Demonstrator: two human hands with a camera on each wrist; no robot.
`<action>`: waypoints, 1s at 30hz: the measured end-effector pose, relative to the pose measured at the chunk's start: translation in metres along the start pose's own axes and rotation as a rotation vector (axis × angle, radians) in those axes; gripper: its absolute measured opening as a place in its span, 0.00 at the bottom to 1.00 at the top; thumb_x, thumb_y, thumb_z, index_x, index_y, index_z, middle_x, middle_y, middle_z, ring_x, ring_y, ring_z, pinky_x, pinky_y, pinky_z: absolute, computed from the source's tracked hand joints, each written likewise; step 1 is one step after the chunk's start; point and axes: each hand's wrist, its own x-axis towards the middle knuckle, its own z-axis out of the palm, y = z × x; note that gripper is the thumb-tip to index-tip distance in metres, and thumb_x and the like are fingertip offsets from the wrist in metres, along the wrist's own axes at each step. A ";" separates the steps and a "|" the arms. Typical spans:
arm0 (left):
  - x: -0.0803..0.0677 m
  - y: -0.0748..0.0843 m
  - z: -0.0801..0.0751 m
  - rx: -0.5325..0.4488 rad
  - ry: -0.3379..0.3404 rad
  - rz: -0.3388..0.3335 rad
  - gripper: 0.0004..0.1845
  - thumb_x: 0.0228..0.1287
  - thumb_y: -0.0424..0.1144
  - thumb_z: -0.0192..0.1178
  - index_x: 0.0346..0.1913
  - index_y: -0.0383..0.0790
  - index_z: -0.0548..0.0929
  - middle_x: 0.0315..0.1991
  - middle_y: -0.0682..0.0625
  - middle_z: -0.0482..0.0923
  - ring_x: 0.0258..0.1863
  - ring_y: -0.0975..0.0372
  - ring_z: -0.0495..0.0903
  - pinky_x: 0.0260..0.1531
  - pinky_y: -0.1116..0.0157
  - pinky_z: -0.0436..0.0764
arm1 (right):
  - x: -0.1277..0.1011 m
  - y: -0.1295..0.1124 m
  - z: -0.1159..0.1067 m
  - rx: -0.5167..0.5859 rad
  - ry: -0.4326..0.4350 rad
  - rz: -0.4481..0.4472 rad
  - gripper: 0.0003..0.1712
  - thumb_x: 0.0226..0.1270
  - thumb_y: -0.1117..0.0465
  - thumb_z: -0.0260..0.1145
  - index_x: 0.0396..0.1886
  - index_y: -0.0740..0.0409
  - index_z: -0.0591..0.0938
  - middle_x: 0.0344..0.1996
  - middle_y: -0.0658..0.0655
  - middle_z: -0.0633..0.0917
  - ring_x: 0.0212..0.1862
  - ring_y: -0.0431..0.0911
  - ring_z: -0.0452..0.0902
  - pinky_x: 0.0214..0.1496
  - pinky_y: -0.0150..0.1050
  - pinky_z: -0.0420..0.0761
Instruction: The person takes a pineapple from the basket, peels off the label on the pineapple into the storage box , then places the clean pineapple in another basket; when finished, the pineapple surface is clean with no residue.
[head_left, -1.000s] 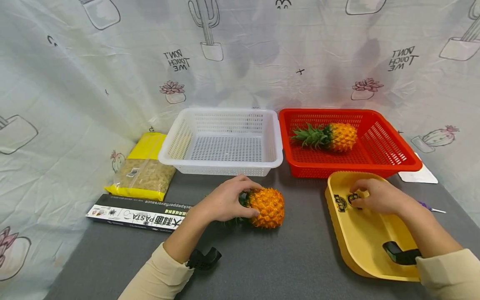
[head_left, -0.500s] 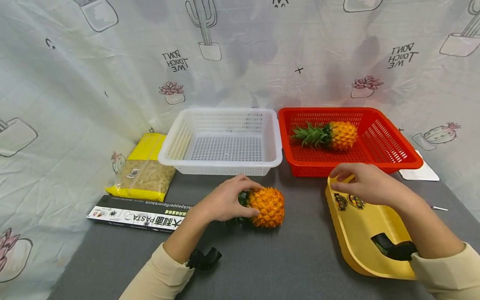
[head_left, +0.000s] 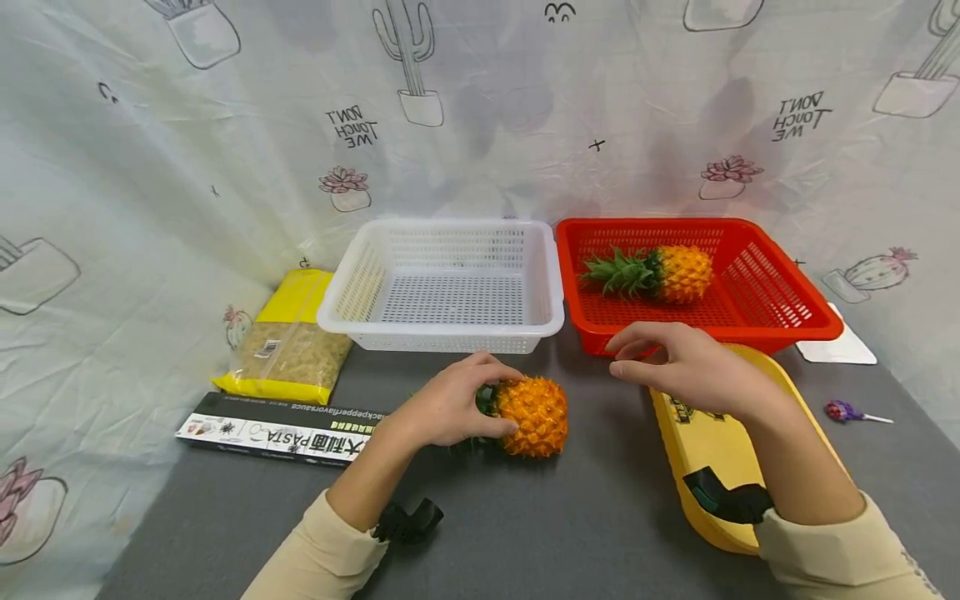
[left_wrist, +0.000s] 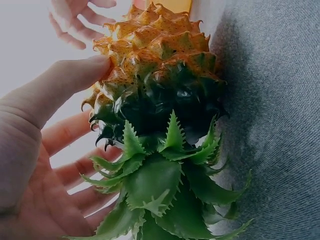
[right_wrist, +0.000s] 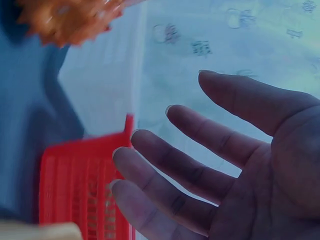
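An orange toy-like pineapple (head_left: pixel 534 417) with a green crown lies on the grey table in the middle. My left hand (head_left: pixel 459 402) holds it near the crown; in the left wrist view the thumb (left_wrist: pixel 75 82) presses its spiky skin and the other fingers reach round behind the leaves. My right hand (head_left: pixel 671 358) hovers over the left rim of a yellow tray (head_left: pixel 723 450), in front of the red basket. Nothing is between its fingers, loosely bent and spread in the right wrist view. A second pineapple (head_left: pixel 682 273) lies in the red basket (head_left: pixel 750 300).
A white basket (head_left: pixel 450 329) stands at the back, left of the red one. Left of it lie a yellow-ended pasta bag (head_left: pixel 288 350) and a long pasta box (head_left: pixel 277 433). A lollipop (head_left: pixel 842 411) and a white card (head_left: pixel 840 346) lie at the right.
My right hand has risen out of the yellow tray and moved left past its rim, uncovering the lollipop. The left hand and its pineapple have stayed in place.
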 end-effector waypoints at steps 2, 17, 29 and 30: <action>0.000 0.000 0.001 -0.005 0.001 -0.001 0.31 0.58 0.49 0.73 0.66 0.53 0.82 0.61 0.54 0.77 0.59 0.58 0.78 0.62 0.53 0.77 | 0.003 -0.006 0.004 0.021 0.001 -0.011 0.19 0.71 0.46 0.69 0.55 0.48 0.85 0.53 0.53 0.87 0.49 0.48 0.81 0.45 0.42 0.81; 0.001 -0.004 -0.001 -0.019 0.009 0.005 0.31 0.58 0.49 0.74 0.65 0.50 0.82 0.58 0.53 0.78 0.54 0.59 0.77 0.57 0.54 0.79 | 0.019 -0.029 0.052 0.083 -0.069 -0.039 0.32 0.66 0.45 0.73 0.65 0.53 0.79 0.63 0.58 0.82 0.60 0.57 0.79 0.58 0.54 0.83; 0.005 -0.004 -0.002 -0.007 0.000 0.023 0.31 0.58 0.50 0.74 0.65 0.49 0.82 0.57 0.52 0.79 0.53 0.59 0.77 0.56 0.54 0.79 | 0.020 -0.017 0.077 0.096 -0.112 -0.036 0.43 0.61 0.46 0.77 0.72 0.56 0.73 0.62 0.59 0.80 0.59 0.57 0.79 0.58 0.53 0.84; 0.005 -0.004 -0.002 -0.007 0.001 0.023 0.31 0.58 0.50 0.74 0.65 0.49 0.82 0.57 0.52 0.79 0.53 0.59 0.78 0.56 0.54 0.79 | 0.021 -0.016 0.078 0.102 -0.111 -0.042 0.44 0.61 0.47 0.77 0.73 0.57 0.72 0.63 0.60 0.80 0.59 0.56 0.79 0.58 0.53 0.84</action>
